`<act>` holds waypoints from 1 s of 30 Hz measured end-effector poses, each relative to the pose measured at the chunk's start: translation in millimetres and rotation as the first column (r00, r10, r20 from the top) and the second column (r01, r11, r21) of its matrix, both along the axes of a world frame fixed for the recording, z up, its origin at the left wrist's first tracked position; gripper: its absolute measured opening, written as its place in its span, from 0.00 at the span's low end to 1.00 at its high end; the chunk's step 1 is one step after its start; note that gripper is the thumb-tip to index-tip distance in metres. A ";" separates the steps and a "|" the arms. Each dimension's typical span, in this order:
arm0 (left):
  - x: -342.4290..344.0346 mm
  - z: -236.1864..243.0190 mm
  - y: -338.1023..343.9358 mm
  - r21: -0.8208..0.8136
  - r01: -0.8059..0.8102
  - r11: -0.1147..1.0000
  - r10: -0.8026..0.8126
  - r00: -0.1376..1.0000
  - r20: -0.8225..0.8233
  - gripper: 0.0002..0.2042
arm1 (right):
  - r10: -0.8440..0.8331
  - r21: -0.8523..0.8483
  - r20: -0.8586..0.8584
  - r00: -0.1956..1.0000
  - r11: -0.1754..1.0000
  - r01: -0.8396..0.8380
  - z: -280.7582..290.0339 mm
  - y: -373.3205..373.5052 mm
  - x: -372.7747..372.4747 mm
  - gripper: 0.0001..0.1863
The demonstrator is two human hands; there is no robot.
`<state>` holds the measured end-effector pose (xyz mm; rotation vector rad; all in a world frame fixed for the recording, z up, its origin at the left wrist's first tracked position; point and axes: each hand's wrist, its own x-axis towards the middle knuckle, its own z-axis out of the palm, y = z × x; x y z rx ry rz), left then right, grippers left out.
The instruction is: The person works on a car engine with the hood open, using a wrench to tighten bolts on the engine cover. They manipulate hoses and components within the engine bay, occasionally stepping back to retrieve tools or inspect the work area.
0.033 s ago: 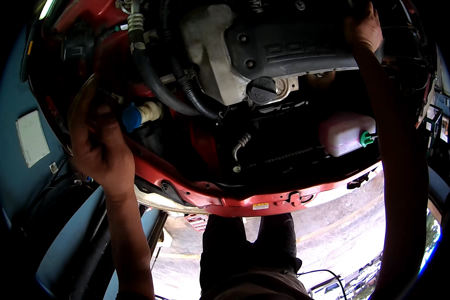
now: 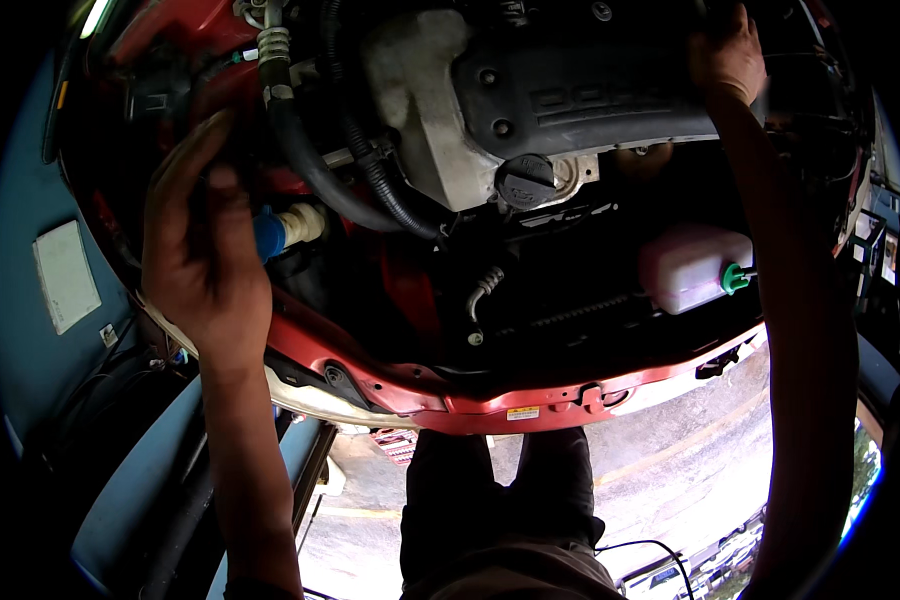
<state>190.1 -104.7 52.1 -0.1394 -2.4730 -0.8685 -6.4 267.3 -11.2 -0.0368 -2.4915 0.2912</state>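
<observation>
My left hand [image 2: 208, 260] is raised over the left front of a car's engine bay, thumb and fingers apart, with nothing visible in it. Right beside the thumb is a blue cap [image 2: 268, 234] on a cream filler neck [image 2: 302, 223], partly covered by the hand. At the upper right, my right hand [image 2: 732, 68] lies at the end of the black engine cover [image 2: 590, 90]. Its fingers curl round something dark that I cannot make out, and their tips are lost in shadow.
A black oil filler cap [image 2: 525, 181] sits in front of the cover. Dark hoses [image 2: 315, 170] run down its left side. A pale tank [image 2: 685, 268] with a green cap [image 2: 735, 278] stands near my right forearm. The red front panel [image 2: 450, 405] crosses before my legs.
My left hand has shifted slightly up and toward the filler neck, hiding more of the blue cap. The right hand stays in place.
</observation>
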 end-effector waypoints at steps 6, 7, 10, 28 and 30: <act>-111.5 18.8 27.8 -0.015 0.229 0.973 -0.223 0.958 0.180 0.09 | 0.020 -0.016 0.013 1.000 1.000 -0.019 1.2 -1.9 -2.1 0.27; -123.3 19.3 32.3 -0.083 0.261 0.962 -0.236 0.944 0.228 0.09 | 0.015 -0.016 0.019 1.000 1.000 -0.015 1.5 -1.6 -2.6 0.27; -154.5 0.7 35.6 -0.261 0.352 0.899 -0.282 0.921 0.270 0.13 | 0.005 -0.022 0.031 1.000 1.000 -0.004 1.1 -0.9 -6.6 0.26; -163.2 -32.5 47.3 -0.495 0.400 0.771 -0.375 0.914 0.154 0.10 | 0.006 0.003 0.036 0.999 1.000 -0.006 -6.9 8.3 -12.7 0.26; -143.9 -42.1 52.8 -0.485 0.399 0.778 -0.297 0.914 0.276 0.17 | 0.003 0.014 0.003 1.000 1.000 -0.003 -5.2 5.8 -11.4 0.26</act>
